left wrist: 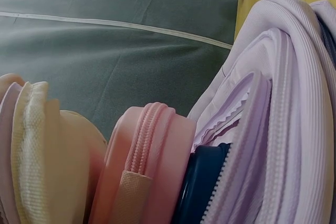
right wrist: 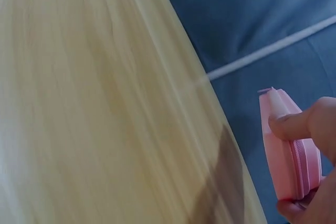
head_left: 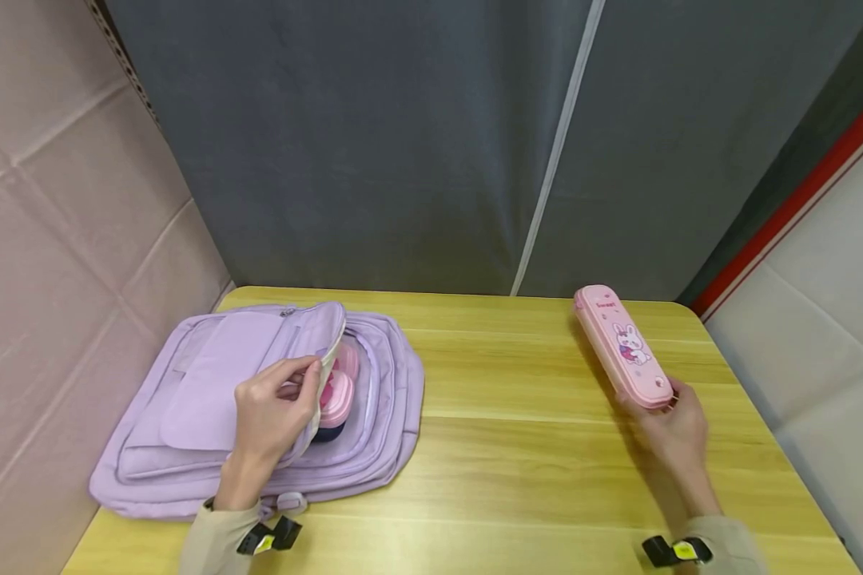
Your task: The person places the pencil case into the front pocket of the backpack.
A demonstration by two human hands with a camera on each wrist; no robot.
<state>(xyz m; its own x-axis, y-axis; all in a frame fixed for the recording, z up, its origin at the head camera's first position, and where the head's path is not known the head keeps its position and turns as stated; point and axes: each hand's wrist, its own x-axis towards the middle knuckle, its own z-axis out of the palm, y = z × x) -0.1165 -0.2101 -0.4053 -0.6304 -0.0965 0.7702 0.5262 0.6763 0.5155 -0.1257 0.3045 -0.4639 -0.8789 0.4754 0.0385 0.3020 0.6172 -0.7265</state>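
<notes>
A lilac backpack point(head_left: 208, 399) lies flat on the left of the wooden table point(head_left: 518, 431). My left hand point(head_left: 276, 407) grips the edge of its front flap and holds it lifted. Inside sits a pink zipped case point(head_left: 338, 391) on top of something dark blue. The left wrist view shows that pink zipped case point(left wrist: 144, 166), the dark blue item point(left wrist: 202, 187) and the backpack's lilac zipper edge point(left wrist: 273, 129) close up. My right hand point(head_left: 672, 423) grips the near end of a long pink pencil box point(head_left: 622, 347) with a rabbit picture, raised off the table; the pencil box point(right wrist: 289, 145) fills the right wrist view's right side.
A grey fabric backdrop point(head_left: 431, 144) with a white seam stands behind the table. A pinkish panel wall point(head_left: 65, 263) closes the left side. A red-edged pale panel point(head_left: 820, 231) is on the right. Bare wood lies between the backpack and the pencil box.
</notes>
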